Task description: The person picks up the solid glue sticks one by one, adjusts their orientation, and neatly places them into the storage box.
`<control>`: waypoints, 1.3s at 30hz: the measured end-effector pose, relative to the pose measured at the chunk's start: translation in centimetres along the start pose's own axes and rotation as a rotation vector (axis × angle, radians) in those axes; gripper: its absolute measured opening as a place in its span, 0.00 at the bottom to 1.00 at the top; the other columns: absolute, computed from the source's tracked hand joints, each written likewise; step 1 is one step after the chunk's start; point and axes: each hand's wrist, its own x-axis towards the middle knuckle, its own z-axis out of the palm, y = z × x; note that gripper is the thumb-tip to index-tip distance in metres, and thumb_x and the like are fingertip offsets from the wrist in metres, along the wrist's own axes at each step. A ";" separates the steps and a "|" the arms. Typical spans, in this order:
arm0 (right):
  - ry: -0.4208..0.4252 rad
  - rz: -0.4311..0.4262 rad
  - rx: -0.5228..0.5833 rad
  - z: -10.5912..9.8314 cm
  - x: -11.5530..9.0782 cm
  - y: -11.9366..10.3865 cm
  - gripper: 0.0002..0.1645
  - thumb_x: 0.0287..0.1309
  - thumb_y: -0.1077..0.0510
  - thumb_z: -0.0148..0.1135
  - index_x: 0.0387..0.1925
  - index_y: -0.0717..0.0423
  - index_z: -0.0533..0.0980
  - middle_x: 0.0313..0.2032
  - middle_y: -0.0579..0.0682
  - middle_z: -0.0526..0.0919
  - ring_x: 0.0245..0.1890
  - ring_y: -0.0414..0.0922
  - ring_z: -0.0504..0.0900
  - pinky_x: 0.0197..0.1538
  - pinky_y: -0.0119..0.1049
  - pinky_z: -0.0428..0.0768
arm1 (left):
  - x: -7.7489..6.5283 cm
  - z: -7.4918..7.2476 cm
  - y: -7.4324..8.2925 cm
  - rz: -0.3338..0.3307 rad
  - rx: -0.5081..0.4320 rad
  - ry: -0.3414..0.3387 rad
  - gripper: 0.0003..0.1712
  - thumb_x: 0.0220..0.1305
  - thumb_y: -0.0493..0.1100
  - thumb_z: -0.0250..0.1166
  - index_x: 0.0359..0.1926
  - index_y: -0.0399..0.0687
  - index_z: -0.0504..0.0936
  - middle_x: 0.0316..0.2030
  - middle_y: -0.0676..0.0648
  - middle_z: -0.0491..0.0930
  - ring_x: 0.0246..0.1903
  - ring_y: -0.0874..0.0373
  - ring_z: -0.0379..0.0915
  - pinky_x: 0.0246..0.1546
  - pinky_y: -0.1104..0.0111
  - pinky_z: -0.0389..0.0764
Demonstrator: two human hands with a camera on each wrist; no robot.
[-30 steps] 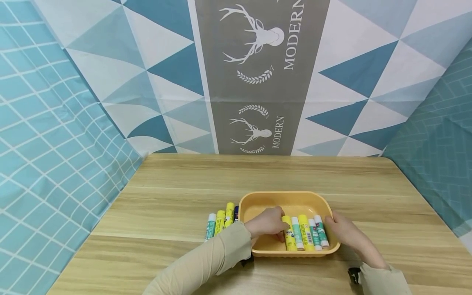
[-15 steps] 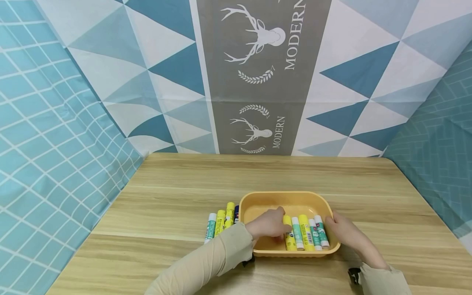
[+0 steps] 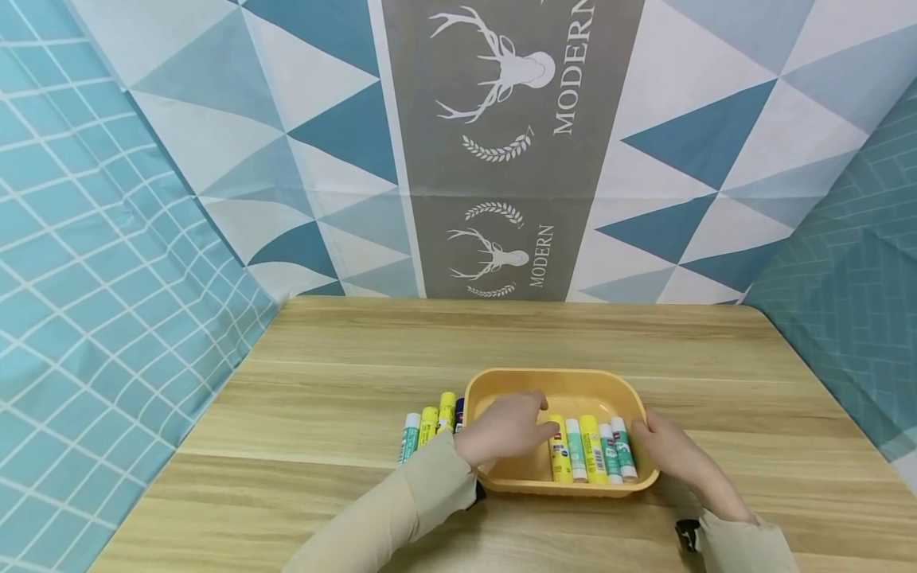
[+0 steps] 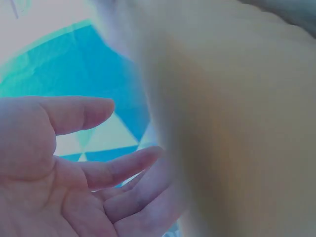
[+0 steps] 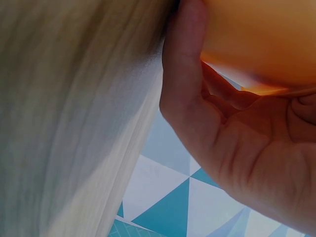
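Observation:
An orange plastic tray [image 3: 573, 382] stands on the table in the head view. In its right half, several glue sticks lie side by side, among them a yellow glue stick [image 3: 561, 454] at the left end of the row and a white-and-green glue stick [image 3: 624, 450] at the right end. My left hand [image 3: 505, 430] is over the tray's left half, its thumb and fingers apart, with nothing held. The left wrist view shows this palm [image 4: 49, 187] with the fingers spread. My right hand [image 3: 677, 450] grips the tray's right end; in the right wrist view its fingers bend around the orange wall [image 5: 266, 44].
Left of the tray, more glue sticks lie in a row on the wooden table [image 3: 344, 382], including a white-and-green glue stick [image 3: 409, 438], two yellow ones and one with a dark blue cap [image 3: 460, 414]. My left sleeve partly covers them. A patterned cloth [image 3: 494, 159] hangs behind the table.
My left hand has let go of the yellow glue stick at the row's left end and drawn back to the left, its fingers spreading. The right hand stays on the tray.

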 end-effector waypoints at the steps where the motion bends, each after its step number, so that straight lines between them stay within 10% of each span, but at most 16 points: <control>1: 0.000 0.002 -0.001 0.0 0.0 0.0 0.25 0.67 0.53 0.32 0.51 0.73 0.60 0.35 0.57 0.74 0.31 0.43 0.73 0.29 0.35 0.72 | -0.2 -0.3 -0.1 0.008 -0.020 0.006 0.23 0.62 0.53 0.56 0.52 0.44 0.74 0.45 0.49 0.78 0.34 0.62 0.72 0.31 0.72 0.72; 16: -0.011 0.013 0.021 0.0 0.0 0.0 0.27 0.68 0.53 0.32 0.55 0.73 0.58 0.35 0.56 0.76 0.30 0.43 0.75 0.28 0.35 0.75 | -3.5 -3.4 -4.6 0.074 -0.216 0.234 0.11 0.64 0.49 0.54 0.40 0.49 0.78 0.34 0.53 0.77 0.28 0.62 0.69 0.29 0.71 0.71; 22: -0.007 0.020 0.026 0.0 -0.1 -0.2 0.27 0.67 0.54 0.33 0.57 0.73 0.57 0.37 0.57 0.76 0.31 0.43 0.76 0.29 0.36 0.75 | -4.5 -4.2 -6.9 0.014 -0.322 0.256 0.12 0.65 0.47 0.54 0.42 0.46 0.77 0.35 0.51 0.77 0.25 0.60 0.70 0.23 0.69 0.73; 39: -0.014 0.015 0.003 0.0 -0.1 -0.2 0.28 0.68 0.52 0.33 0.57 0.73 0.56 0.38 0.58 0.76 0.33 0.44 0.75 0.30 0.35 0.74 | -6.4 -4.3 -12.8 -0.188 -0.217 0.348 0.12 0.60 0.45 0.59 0.41 0.43 0.78 0.31 0.50 0.77 0.30 0.59 0.72 0.28 0.69 0.74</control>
